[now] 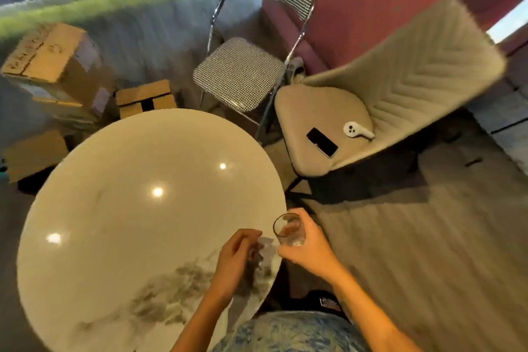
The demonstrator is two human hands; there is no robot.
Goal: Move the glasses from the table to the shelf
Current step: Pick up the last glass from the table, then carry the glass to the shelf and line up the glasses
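Right hand (307, 240) raised beside right edge of round table (128, 208), fingers wrapped round clear glass (288, 230), held upright off table rim. Left hand (234, 254) over near-right tabletop, fingers curled round second glass (261, 248), blurred, outline unclear. Both forearms enter from near side. Phone (322, 142) on beige chair (400, 100) at far right.

Warm indoor light, 3 glare spots on table (114, 180), blurred, warped edges
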